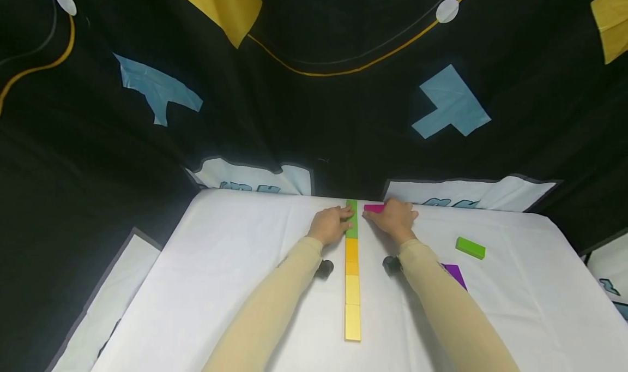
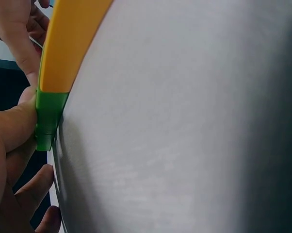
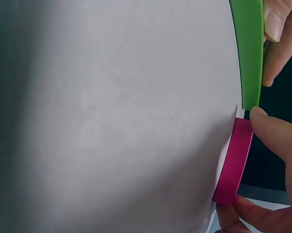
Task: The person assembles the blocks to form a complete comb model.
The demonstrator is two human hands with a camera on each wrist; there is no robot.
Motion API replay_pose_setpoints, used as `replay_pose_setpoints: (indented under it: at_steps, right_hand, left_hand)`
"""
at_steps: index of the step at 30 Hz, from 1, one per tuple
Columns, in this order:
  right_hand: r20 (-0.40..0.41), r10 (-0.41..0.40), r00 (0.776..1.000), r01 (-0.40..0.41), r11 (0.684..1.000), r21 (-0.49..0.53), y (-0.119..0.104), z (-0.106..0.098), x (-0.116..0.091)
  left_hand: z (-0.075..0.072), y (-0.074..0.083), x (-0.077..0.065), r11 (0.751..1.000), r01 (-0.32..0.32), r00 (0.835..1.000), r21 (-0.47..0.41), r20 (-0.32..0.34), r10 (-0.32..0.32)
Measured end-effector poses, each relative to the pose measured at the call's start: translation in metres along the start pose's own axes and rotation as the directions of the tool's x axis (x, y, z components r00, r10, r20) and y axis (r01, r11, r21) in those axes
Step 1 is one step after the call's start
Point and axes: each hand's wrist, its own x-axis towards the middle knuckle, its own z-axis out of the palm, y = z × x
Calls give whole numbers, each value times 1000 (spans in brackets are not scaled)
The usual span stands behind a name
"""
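A straight row of blocks runs along the table, with pale yellow blocks [image 1: 352, 322] at the near end, orange blocks [image 1: 351, 249] in the middle and a green section [image 1: 352, 231] at the far end. My left hand [image 1: 330, 225] touches the green section with fingers spread, and the left wrist view shows its thumb [image 2: 15, 121] against the green edge. Just right of that end, my right hand [image 1: 394, 217] pinches a magenta block [image 3: 233, 162] between thumb and fingers. In the right wrist view, a small gap separates the magenta block from the green end.
On the right of the white table [image 1: 520, 317] lie a loose green block [image 1: 470, 248] and a purple block [image 1: 456, 275], the latter partly hidden by the right sleeve. A black patterned cloth [image 1: 314, 115] hangs behind the far table edge.
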Motion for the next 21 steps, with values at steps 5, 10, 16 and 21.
replay_pose_setpoints:
  at_steps: [5, 10, 16, 21]
  right_hand:
    - [6, -4, 1000, 4, 1000, 24, 6, 1, 3]
    - [24, -18, 1000, 17, 998, 54, 12, -5, 1]
    - [52, -8, 999, 3, 995, 104, 7, -6, 1]
    - [50, 7, 999, -13, 993, 116, 4, -2, 4]
  left_hand:
    - [0, 0, 1, 1000, 1, 1000, -1, -2, -1]
    - [0, 0, 1, 1000, 9, 1000, 1, 3, -9]
    - [0, 0, 2, 1000, 11, 1000, 16, 15, -11]
    - [1, 0, 2, 1000, 17, 1000, -1, 14, -17]
